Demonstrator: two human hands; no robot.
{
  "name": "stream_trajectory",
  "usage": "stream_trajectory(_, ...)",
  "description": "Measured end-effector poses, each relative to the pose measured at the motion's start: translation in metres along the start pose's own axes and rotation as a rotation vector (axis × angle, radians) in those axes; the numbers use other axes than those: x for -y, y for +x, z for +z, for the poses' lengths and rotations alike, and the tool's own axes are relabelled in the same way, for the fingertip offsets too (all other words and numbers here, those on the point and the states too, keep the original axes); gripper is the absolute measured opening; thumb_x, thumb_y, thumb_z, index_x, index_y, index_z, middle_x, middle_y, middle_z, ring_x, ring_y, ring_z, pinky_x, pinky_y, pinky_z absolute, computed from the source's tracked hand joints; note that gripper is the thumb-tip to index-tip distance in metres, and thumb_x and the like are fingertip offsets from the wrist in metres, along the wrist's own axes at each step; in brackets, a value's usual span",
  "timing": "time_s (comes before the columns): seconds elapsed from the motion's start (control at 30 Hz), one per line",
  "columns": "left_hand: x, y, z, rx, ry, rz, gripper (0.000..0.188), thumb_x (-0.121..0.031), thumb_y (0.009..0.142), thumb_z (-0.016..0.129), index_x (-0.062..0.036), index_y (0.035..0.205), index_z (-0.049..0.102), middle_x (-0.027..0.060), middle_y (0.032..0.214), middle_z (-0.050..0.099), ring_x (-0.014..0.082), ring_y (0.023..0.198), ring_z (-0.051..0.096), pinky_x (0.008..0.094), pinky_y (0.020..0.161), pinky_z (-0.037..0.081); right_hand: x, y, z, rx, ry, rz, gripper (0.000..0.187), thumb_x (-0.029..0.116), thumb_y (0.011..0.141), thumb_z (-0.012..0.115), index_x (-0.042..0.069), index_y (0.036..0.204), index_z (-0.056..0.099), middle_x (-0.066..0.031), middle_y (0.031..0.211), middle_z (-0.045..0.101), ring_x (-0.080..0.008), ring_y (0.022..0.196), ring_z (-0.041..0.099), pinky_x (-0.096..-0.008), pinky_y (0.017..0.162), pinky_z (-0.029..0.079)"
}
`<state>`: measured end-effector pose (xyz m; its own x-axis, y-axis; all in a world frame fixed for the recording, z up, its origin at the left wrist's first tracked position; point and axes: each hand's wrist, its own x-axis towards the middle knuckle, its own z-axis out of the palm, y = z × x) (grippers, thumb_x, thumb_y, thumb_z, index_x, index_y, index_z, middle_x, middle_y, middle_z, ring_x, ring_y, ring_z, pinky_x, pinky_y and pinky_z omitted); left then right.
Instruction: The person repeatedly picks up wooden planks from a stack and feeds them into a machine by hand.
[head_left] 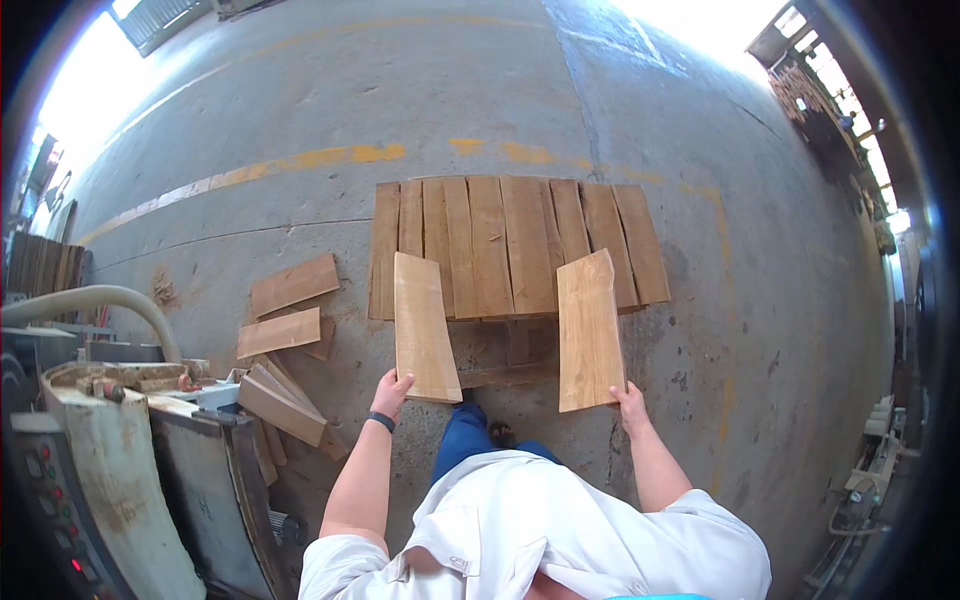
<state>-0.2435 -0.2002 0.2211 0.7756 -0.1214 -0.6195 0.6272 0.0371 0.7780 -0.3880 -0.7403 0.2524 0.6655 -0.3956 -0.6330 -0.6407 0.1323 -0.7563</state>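
Note:
My left hand (392, 392) grips the near end of a light wooden board (424, 325), thumb on its upper face. A second board (588, 330), slightly wider and pale brown, is held at its lower right corner by my right hand (629, 405). The two boards are apart, both pointing away from me. Beyond them lies a stack of darker wooden planks (510, 240), set side by side; the boards' far ends overlap it in view. Whether they touch the stack I cannot tell.
Loose wood pieces (290, 335) lie on the concrete floor to the left. Nearer on that side stands a machine (120, 470) with a control panel (55, 490) and a pale hose (110, 295). Yellow floor lines (375, 153) run beyond the stack. Shelving with wood (825, 110) stands far right.

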Motion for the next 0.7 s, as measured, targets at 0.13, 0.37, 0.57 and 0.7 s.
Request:
stream_trajectory(0.13, 0.012, -0.081, 0.021, -0.059, -0.167, -0.037, 0.033, -0.011, 0.092, 0.063, 0.0043, 0.121, 0.058, 0.0084, 0.110, 0.068, 0.0165, 0.094, 0.065, 0.0315, 0.082, 0.053, 0.002, -0.004, -0.001, 0.050, 0.144, -0.113, 0.031, 0.019, 0.091, 0.066, 0.003, 0.118, 0.062, -0.0058, 0.108, 0.069, -0.0165, 0.096, 0.065, -0.0344, 0.082, 0.053)
stream_trajectory(0.37, 0.061, -0.229, 0.050, -0.194, -0.413, 0.102, 0.038, -0.009, 0.092, 0.065, 0.0019, 0.128, 0.055, 0.0070, 0.116, 0.066, 0.0170, 0.102, 0.065, 0.0308, 0.090, 0.051, 0.013, -0.072, 0.004, 0.220, 0.316, -0.164, 0.035, 0.013, 0.088, 0.069, 0.002, 0.121, 0.061, -0.0044, 0.108, 0.069, -0.0162, 0.097, 0.065, -0.0331, 0.087, 0.052)
stream_trajectory(0.57, 0.096, -0.325, 0.049, -0.329, -0.595, 0.263, 0.038, -0.009, 0.092, 0.067, -0.0012, 0.128, 0.056, 0.0059, 0.119, 0.066, 0.0175, 0.105, 0.066, 0.0321, 0.093, 0.053, 0.025, -0.127, 0.033, 0.603, 0.411, -0.094, 0.048, 0.013, 0.087, 0.072, 0.001, 0.131, 0.056, -0.0060, 0.120, 0.066, -0.0175, 0.112, 0.062, -0.0327, 0.098, 0.048)
stream_trajectory(0.7, 0.113, -0.381, 0.028, -0.428, -0.664, 0.381, 0.039, -0.009, 0.092, 0.067, -0.0007, 0.128, 0.054, 0.0068, 0.122, 0.065, 0.0185, 0.107, 0.065, 0.0329, 0.094, 0.054, 0.042, -0.163, 0.078, 0.834, 0.340, -0.078, 0.049, 0.015, 0.088, 0.072, 0.001, 0.132, 0.055, -0.0062, 0.121, 0.066, -0.0175, 0.113, 0.062, -0.0336, 0.099, 0.048)
